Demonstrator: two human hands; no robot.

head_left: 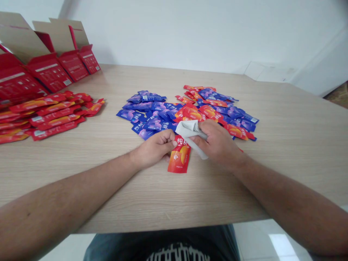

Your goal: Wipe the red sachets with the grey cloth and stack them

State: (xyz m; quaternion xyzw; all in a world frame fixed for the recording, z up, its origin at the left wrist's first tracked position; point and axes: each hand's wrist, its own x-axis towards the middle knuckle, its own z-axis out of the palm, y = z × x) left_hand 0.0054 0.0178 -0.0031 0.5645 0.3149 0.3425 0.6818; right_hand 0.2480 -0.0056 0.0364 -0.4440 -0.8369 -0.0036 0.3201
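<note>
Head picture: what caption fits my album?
Left hand holds a red packet, right hand a gray cloth, beside a packet pile.

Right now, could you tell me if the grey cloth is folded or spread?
Folded: the cloth shows doubled layers in the right hand, over the red packet.

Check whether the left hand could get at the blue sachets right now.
Probably yes: the blue sachets lie just beyond the left hand with nothing between, but it is pinching the red sachet and would need to let go.
</note>
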